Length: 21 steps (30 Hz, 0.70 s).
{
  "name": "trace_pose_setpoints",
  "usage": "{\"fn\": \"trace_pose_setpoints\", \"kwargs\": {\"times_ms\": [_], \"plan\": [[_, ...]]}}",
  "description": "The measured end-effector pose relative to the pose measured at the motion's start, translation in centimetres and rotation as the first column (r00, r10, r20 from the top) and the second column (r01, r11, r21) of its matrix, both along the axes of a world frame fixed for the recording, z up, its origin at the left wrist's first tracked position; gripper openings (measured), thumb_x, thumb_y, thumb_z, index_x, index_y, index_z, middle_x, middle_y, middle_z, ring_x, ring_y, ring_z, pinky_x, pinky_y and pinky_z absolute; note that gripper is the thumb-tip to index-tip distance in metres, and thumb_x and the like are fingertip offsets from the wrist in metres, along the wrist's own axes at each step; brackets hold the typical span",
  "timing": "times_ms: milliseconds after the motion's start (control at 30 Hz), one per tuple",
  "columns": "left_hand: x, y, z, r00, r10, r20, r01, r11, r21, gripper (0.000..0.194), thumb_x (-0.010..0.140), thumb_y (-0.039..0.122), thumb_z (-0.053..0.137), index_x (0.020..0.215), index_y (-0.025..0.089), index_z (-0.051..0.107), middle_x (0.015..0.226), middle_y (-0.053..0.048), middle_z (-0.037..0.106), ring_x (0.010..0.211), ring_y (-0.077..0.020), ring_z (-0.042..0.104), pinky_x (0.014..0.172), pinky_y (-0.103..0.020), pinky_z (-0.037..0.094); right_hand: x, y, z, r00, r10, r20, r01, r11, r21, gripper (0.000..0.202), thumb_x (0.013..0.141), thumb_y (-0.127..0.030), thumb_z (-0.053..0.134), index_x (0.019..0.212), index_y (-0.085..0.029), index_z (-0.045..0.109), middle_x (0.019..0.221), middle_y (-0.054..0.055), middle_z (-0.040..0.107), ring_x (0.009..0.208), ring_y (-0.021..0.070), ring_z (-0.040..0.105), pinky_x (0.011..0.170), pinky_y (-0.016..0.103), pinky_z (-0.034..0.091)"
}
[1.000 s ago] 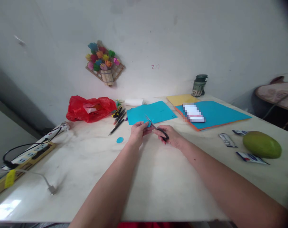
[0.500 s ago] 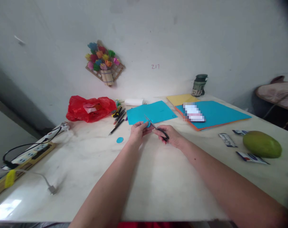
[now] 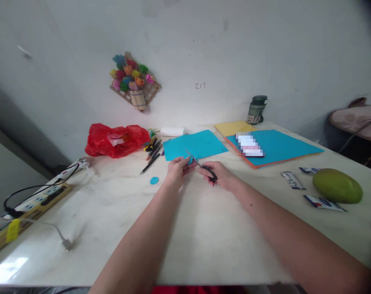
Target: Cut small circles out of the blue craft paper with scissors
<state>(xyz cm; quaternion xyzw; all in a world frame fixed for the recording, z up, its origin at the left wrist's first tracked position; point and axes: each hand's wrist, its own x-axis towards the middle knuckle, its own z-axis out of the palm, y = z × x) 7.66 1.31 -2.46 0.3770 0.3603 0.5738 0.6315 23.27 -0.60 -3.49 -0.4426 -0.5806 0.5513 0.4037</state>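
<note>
My left hand is closed on a small piece of blue paper, pinched between thumb and fingers. In my right hand is a pair of black-handled scissors, its blades pointing up and left beside the piece. Whether the blades touch the paper is hard to make out. A cut blue paper circle lies on the table left of my left hand. Just beyond both hands rests a blue sheet with a small circle drawn near its right corner.
Pens and a red plastic bag lie at the back left. A phone rests on stacked coloured paper. At right are a green fruit and several small packets. A power strip runs along the left.
The scissors and the blue piece have shifted very slightly in my hands. Both arms and the other things on the table look unchanged.
</note>
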Motion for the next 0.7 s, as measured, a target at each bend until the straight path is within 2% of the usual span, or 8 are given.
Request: {"fn": "trace_pose_setpoints", "kwargs": {"times_ms": [267, 433, 700], "plan": [[-0.14, 0.04, 0.08, 1.0, 0.01, 0.008, -0.01, 1.0, -0.01, 0.029, 0.059, 0.024, 0.075, 0.068, 0.014, 0.048, 0.072, -0.007, 0.068, 0.065, -0.0182, 0.067, 0.058, -0.025, 0.05, -0.09, -0.05, -0.11, 1.0, -0.002, 0.006, 0.002, 1.0, -0.001, 0.029, 0.067, -0.041, 0.067, 0.07, -0.016, 0.054, 0.043, -0.006, 0.048, 0.031, 0.0052, 0.038, 0.031, 0.018, 0.029], [-0.18, 0.09, 0.16, 1.0, -0.022, -0.009, 0.021, 0.999, -0.051, 0.028, 0.061, 0.025, 0.073, 0.067, 0.014, 0.048, 0.069, -0.008, 0.067, 0.065, -0.0205, 0.067, 0.058, -0.027, 0.05, -0.1, -0.05, -0.07, 1.0, -0.01, 0.006, 0.01, 1.0, -0.002, 0.028, 0.067, -0.042, 0.067, 0.07, -0.017, 0.054, 0.042, -0.007, 0.048, 0.031, 0.0051, 0.038, 0.031, 0.017, 0.03], [-0.11, 0.2, -0.07, 0.998, 0.042, 0.036, -0.04, 0.998, -0.038, 0.028, 0.061, 0.021, 0.073, 0.068, 0.015, 0.047, 0.069, -0.006, 0.067, 0.066, -0.0192, 0.067, 0.061, -0.028, 0.05, -0.27, -0.11, -0.05, 1.0, -0.004, 0.002, 0.005, 1.0, -0.008, 0.026, 0.065, -0.038, 0.069, 0.068, -0.017, 0.053, 0.042, -0.007, 0.047, 0.031, 0.0051, 0.038, 0.03, 0.018, 0.03]]}}
